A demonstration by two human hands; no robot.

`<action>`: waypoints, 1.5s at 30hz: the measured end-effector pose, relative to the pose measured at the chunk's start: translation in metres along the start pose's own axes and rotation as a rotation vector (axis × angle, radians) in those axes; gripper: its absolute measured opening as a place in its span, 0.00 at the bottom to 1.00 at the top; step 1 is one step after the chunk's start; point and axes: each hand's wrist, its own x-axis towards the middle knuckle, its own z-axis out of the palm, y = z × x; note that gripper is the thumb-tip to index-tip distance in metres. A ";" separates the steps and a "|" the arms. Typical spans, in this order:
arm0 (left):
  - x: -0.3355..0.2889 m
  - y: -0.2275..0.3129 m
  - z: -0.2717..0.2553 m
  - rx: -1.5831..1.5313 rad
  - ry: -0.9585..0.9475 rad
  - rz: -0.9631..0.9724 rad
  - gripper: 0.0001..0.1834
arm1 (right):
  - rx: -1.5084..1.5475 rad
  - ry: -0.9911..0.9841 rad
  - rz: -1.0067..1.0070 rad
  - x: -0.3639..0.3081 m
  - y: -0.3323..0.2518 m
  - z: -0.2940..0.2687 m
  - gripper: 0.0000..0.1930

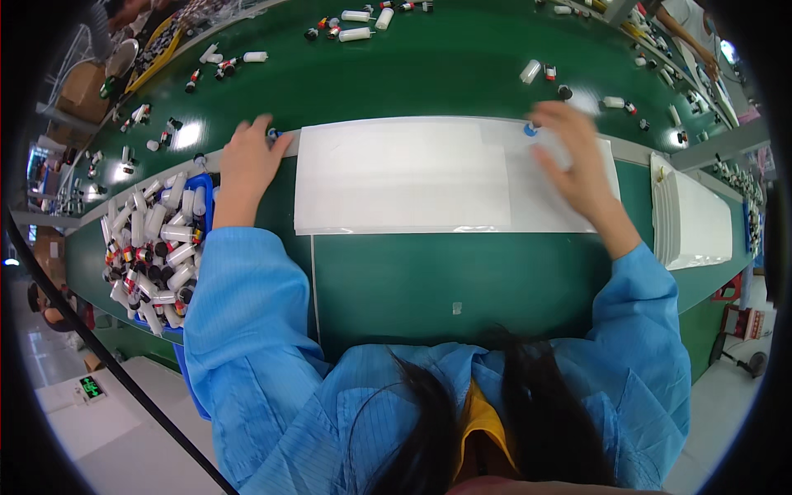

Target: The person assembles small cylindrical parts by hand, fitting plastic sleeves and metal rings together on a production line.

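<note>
A wide white sheet, glossy like plastic, lies flat across the green work surface, with a translucent strip at its right. My left hand is just left of the sheet, thumb and fingers apart. Beside its fingertips is a small dark-and-blue piece; whether the fingers touch it I cannot tell. Over the sheet's right end is my right hand, smeared by motion, its thumb spread from the fingers. A small round blue piece shows between them, and contact is unclear.
A blue bin heaped with white cylinders with black ends stands at my left. At the right lies a stack of white sheets or bags. More cylinders are scattered over the green table beyond a grey rail.
</note>
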 end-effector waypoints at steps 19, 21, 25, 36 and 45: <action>-0.003 0.018 0.024 -0.643 0.045 0.017 0.06 | 0.261 -0.431 -0.385 0.027 -0.069 0.075 0.23; -0.002 0.019 0.026 -0.644 -0.064 -0.016 0.06 | 0.266 -0.425 -0.381 0.022 -0.071 0.076 0.23; -0.002 0.023 0.022 -0.561 -0.104 0.033 0.06 | 0.264 -0.420 -0.380 0.025 -0.070 0.074 0.23; -0.006 0.029 0.027 -0.538 0.119 0.068 0.07 | 0.555 -0.094 -0.147 0.034 -0.029 0.040 0.07; 0.142 0.061 0.049 -0.201 0.126 0.460 0.08 | 0.806 -0.057 0.241 0.011 -0.003 0.057 0.04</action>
